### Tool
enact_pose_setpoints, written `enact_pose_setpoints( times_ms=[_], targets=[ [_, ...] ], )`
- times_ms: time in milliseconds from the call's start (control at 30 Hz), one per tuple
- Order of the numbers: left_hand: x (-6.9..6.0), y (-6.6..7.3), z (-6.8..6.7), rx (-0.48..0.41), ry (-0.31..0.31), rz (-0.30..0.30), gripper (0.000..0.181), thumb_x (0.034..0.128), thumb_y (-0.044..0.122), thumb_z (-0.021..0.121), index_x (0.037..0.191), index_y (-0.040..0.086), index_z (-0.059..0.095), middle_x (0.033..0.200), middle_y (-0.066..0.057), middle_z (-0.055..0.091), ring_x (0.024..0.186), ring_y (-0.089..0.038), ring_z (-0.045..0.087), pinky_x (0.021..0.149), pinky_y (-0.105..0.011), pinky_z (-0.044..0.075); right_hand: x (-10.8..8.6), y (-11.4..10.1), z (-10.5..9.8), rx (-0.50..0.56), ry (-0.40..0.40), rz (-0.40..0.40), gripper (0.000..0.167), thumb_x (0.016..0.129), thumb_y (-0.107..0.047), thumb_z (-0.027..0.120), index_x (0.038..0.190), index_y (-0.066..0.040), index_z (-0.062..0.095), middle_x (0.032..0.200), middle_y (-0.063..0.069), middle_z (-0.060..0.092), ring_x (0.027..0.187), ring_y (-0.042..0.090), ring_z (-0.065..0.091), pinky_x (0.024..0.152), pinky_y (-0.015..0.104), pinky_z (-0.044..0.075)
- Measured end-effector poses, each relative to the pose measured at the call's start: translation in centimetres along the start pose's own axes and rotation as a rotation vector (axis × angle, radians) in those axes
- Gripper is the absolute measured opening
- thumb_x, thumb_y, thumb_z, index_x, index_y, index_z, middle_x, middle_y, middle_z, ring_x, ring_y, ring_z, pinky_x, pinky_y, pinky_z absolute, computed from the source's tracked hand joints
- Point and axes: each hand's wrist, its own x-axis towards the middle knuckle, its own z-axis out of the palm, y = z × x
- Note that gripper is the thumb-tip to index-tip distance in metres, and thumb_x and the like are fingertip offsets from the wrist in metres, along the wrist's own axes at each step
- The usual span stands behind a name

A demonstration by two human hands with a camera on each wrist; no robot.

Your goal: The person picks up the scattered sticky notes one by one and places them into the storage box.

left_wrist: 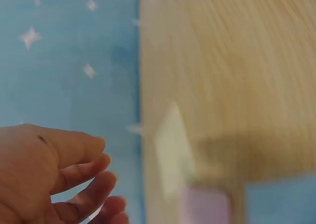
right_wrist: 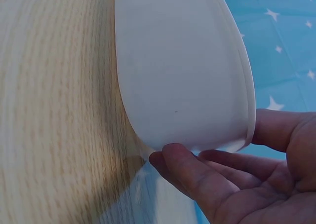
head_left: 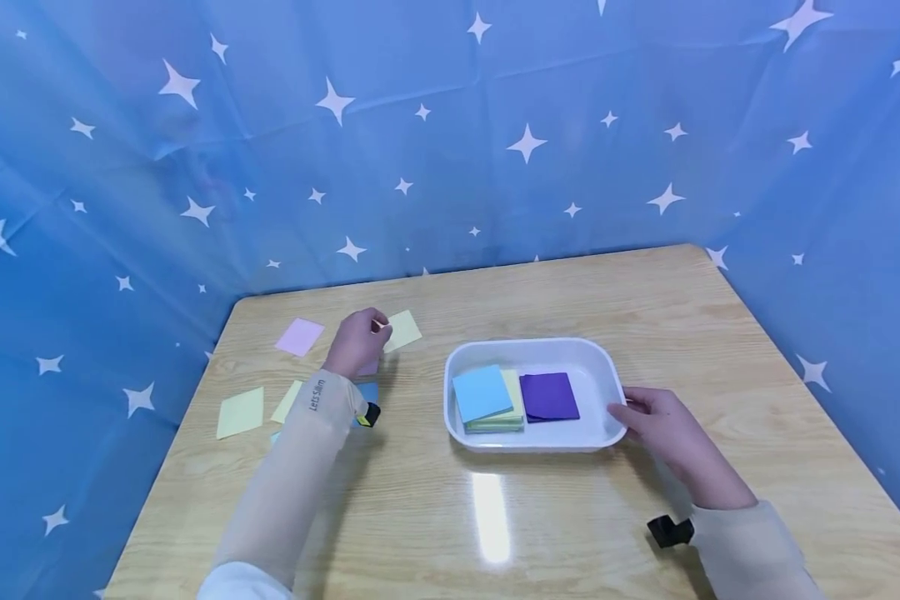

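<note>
My left hand (head_left: 356,340) hovers over the left part of the table, its fingers loosely bent beside a pale yellow sticky note (head_left: 405,330). Nothing shows between those fingers in the left wrist view, where the hand (left_wrist: 64,174) appears apart from the blurred notes. With thumb at the rim and fingers against the underside, my right hand (head_left: 663,433) grips the right end of a white plastic tray (head_left: 592,367). Inside the tray lie a light blue sticky note (head_left: 482,392) on yellow ones (head_left: 512,390), and dark purple notes (head_left: 550,396) beside them.
Around the left arm are a pink note (head_left: 300,337), a pale yellow note (head_left: 241,413), another yellow note (head_left: 286,402) and a blue note (head_left: 367,391), some partly covered by the sleeve. A blue star-patterned curtain (head_left: 450,150) borders the wooden table (head_left: 570,517).
</note>
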Motion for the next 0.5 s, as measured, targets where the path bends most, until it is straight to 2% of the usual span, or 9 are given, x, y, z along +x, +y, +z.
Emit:
enact_pose_setpoints(
  times_ms=[133, 233, 367, 500],
  targets=[
    [0.6, -2.9, 0.0, 0.057, 0.025, -0.046, 0.038, 0.1037, 0.022, 0.052, 0.133, 0.000, 0.061, 0.131, -0.023, 0.059, 0.123, -0.039, 0.054, 0.106, -0.054, 0.048, -0.2, 0.1, -0.1, -0.007, 0.009, 0.000, 0.054, 0.107, -0.014, 0.051, 0.146, 0.021, 0.037, 0.141, 0.040, 0.051, 0.121, 0.031, 0.064, 0.092, 0.032, 0.062],
    [0.8, -4.2, -0.2, 0.087, 0.041, -0.119, 0.041, 0.1015, 0.023, 0.056, 0.137, 0.002, 0.059, 0.137, -0.026, 0.053, 0.127, -0.045, 0.047, 0.107, -0.059, 0.045, -0.2, 0.1, 0.0, -0.010, 0.010, 0.005, 0.054, 0.107, -0.014, 0.051, 0.146, 0.021, 0.037, 0.142, 0.040, 0.051, 0.122, 0.031, 0.064, 0.093, 0.032, 0.062],
    [1.0, -5.1, -0.5, 0.101, 0.034, -0.217, 0.047, 0.1003, 0.023, 0.060, 0.144, 0.007, 0.054, 0.147, -0.027, 0.042, 0.133, -0.048, 0.039, 0.109, -0.062, 0.045, -0.1, 0.0, 0.0, -0.009, 0.010, 0.010, 0.055, 0.107, -0.015, 0.052, 0.146, 0.020, 0.037, 0.142, 0.040, 0.051, 0.122, 0.031, 0.064, 0.092, 0.031, 0.062],
    [1.2, -5.3, -0.7, 0.124, -0.014, -0.253, 0.050, 0.1011, 0.021, 0.060, 0.148, 0.008, 0.050, 0.151, -0.027, 0.037, 0.137, -0.048, 0.037, 0.113, -0.063, 0.043, -0.1, -0.1, 0.0, -0.011, 0.011, 0.013, 0.055, 0.107, -0.015, 0.052, 0.147, 0.020, 0.037, 0.143, 0.041, 0.050, 0.122, 0.031, 0.064, 0.093, 0.031, 0.061]
  ],
)
